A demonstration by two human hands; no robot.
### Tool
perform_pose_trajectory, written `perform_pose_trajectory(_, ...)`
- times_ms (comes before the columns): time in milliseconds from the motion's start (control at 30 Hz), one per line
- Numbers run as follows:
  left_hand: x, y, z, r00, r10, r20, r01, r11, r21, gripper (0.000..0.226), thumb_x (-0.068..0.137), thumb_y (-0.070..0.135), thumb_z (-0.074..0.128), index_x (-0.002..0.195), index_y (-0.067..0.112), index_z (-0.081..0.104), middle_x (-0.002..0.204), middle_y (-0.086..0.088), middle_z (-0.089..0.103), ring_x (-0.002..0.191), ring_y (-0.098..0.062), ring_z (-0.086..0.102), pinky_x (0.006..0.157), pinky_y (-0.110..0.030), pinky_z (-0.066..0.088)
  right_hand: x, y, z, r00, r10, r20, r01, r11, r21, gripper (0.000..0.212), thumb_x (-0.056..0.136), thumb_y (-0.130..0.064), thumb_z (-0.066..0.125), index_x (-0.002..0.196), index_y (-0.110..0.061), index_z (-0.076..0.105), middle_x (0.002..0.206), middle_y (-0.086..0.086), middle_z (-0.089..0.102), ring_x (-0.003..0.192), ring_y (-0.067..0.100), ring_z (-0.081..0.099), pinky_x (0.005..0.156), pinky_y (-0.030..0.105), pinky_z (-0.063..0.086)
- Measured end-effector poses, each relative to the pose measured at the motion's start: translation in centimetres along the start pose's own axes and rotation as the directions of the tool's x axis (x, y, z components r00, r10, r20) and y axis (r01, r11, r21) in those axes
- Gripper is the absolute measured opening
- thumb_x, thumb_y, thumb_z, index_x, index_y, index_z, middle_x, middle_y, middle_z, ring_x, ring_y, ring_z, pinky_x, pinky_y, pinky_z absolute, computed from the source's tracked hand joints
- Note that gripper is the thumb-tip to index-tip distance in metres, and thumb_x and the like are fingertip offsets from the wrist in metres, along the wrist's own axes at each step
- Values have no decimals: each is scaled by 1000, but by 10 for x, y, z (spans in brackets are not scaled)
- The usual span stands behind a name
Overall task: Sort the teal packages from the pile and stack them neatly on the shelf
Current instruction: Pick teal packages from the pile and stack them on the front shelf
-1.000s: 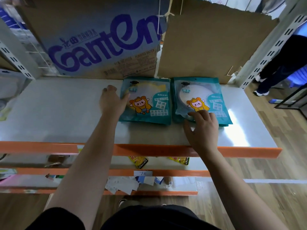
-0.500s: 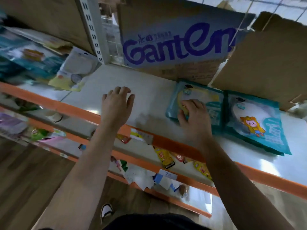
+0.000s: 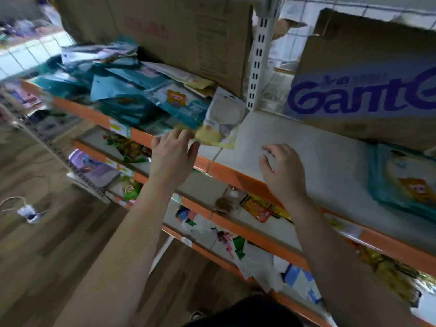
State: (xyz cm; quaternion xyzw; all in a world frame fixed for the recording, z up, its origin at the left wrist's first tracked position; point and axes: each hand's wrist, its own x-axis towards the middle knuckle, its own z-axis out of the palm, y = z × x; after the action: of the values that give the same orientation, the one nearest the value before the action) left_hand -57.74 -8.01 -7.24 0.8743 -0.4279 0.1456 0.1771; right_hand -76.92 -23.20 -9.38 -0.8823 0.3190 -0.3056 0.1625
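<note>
A messy pile of teal packages [image 3: 132, 95] lies on the left shelf bay, one with a cartoon figure facing up [image 3: 181, 102]. A yellow and white package [image 3: 221, 123] leans at the pile's right end. My left hand [image 3: 172, 154] is open, its fingertips at the lower edge of the pile beside the yellow package. My right hand [image 3: 283, 168] hovers open over the bare white shelf [image 3: 325, 161], holding nothing. A stack of teal packages [image 3: 405, 182] lies flat at the right edge of that shelf.
Cardboard sheets back the shelves, one printed "Ganten" [image 3: 363, 95]. A white slotted upright [image 3: 258, 55] divides the two bays. Orange-edged lower shelves [image 3: 236, 223] hold snack bags and papers. Wooden floor with a white cable [image 3: 26, 211] lies at the left.
My view swung left from the stacked packages to the pile. My left hand moved to the pile's edge. My right hand left the stacked packages and now hovers over bare shelf.
</note>
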Motion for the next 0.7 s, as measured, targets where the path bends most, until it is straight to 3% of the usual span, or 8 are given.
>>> perform_pose_trajectory(233,23,-82,-5,998,-54,13,54,998,-38,34,100,37,44,122,16,59,122,-7,59,114,-30,53,96,-42,31,47,-60,65,998,-61,14,60,997,46,23,93,-16,57,111,-5,66,104,12,66,97,28,58,81,36,46)
perform_pose_trajectory(367,48,-123,-2,1000,-26,-12,26,1000,2,35,99,36,44,123,15,58,121,-8,60,112,-30,54,94,-41,32,86,-82,102,997,-70,-26,71,996,61,22,95,-19,55,110,-8,66,101,10,66,94,25,58,75,27,40)
perform_pose_trajectory(567,120,-182,0,996,-16,-86,15,1000,-15,32,99,34,48,118,11,60,114,-12,62,105,-33,57,88,-43,35,157,-113,154,998,-54,-38,58,993,99,25,96,-22,53,113,-7,66,105,11,66,99,26,58,81,33,45)
perform_pose_trajectory(700,166,-210,3,995,-11,-101,7,999,-35,31,99,34,49,117,12,61,113,-12,62,105,-33,56,88,-43,34,195,-124,174,998,-58,-14,59,995,86,24,98,-24,53,113,-9,65,106,8,65,101,23,56,80,26,39)
